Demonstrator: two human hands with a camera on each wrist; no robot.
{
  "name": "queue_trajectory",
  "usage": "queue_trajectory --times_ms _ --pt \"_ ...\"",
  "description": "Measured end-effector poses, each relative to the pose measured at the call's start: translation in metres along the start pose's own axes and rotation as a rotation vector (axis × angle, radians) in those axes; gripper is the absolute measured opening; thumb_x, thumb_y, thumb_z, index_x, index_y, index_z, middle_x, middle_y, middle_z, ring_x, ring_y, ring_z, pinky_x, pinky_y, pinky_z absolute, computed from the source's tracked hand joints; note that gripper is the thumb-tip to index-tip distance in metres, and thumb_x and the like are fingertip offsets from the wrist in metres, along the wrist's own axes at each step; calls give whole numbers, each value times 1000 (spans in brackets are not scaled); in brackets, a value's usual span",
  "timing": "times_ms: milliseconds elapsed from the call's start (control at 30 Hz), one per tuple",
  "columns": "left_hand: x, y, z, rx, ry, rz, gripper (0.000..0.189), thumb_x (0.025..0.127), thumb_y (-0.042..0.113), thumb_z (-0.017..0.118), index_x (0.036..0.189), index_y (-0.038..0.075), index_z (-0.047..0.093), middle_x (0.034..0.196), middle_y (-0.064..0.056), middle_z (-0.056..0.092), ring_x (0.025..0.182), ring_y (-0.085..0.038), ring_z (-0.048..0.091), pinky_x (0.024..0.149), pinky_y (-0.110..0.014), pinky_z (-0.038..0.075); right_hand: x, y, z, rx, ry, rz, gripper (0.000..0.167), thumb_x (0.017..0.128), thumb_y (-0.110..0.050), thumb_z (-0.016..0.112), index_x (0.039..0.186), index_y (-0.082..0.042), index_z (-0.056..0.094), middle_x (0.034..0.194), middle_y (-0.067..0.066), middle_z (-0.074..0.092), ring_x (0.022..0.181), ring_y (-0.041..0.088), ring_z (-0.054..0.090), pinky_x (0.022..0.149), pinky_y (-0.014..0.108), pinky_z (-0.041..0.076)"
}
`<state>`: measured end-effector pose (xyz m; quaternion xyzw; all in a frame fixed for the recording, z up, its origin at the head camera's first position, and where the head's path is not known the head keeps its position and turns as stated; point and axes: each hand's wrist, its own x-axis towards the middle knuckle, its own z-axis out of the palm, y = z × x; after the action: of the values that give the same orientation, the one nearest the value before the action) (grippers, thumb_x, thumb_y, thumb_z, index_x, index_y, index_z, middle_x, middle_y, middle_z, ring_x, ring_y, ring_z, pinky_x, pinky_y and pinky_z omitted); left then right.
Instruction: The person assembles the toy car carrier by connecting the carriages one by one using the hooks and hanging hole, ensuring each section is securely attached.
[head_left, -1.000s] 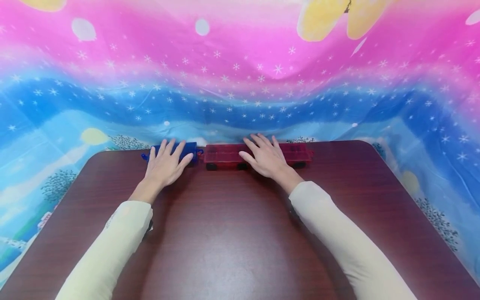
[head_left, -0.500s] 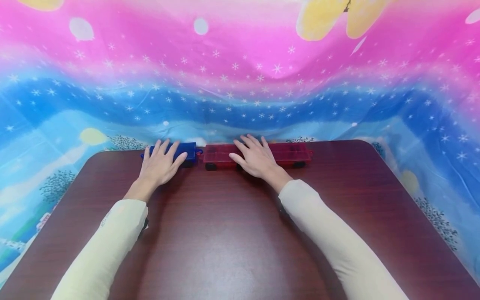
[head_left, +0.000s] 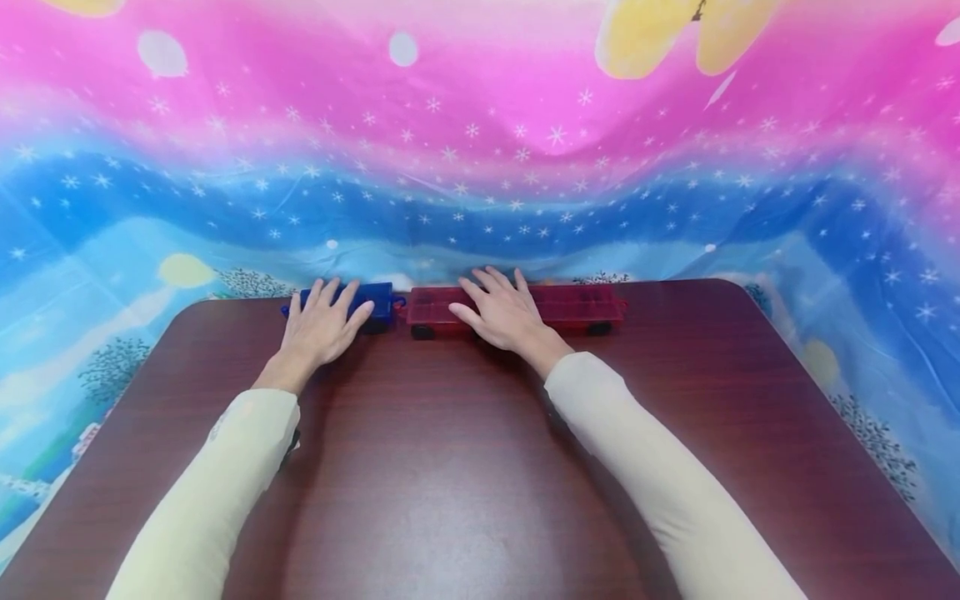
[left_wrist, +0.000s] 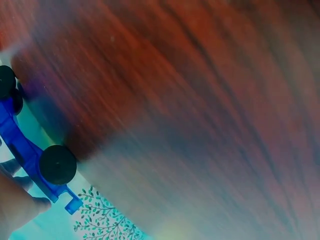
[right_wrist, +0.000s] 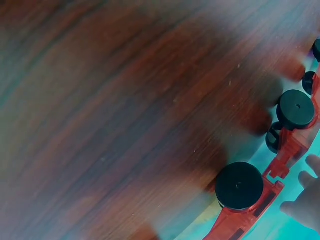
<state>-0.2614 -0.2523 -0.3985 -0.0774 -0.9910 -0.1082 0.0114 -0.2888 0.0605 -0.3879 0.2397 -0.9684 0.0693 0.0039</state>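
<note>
A translucent blue toy wagon [head_left: 378, 304] with black wheels stands on the far part of the table. My left hand [head_left: 318, 333] lies over its left half, fingers spread and fairly straight; in the left wrist view, fingertips show behind the blue wagon [left_wrist: 22, 150]. To its right are two translucent red wagons, a left one [head_left: 433, 308] and a right one [head_left: 581, 306], in line with it. My right hand [head_left: 506, 317] spreads across the middle of the red pair and covers their joint. In the right wrist view a red hook [right_wrist: 280, 172] links them.
The dark brown wooden table [head_left: 450, 467] has its far edge just behind the wagons. A pink and blue cloth [head_left: 480, 192] with snowflakes hangs behind and around the table. A red hook [head_left: 400, 307] lies between the blue and the left red wagon.
My right hand has slid left along the red wagons. My left hand has shifted slightly left over the blue wagon. The wagons stay about where they were.
</note>
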Motion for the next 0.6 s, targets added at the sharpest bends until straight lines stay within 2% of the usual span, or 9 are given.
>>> queue_trajectory --times_ms 600 --pt "5 -2 4 26 -52 18 84 101 71 13 165 15 16 166 -24 12 152 -47 0 114 -71 -6 4 6 8 -38 -47 23 77 101 -72 23 163 -28 25 168 2 22 155 26 11 119 62 -5"
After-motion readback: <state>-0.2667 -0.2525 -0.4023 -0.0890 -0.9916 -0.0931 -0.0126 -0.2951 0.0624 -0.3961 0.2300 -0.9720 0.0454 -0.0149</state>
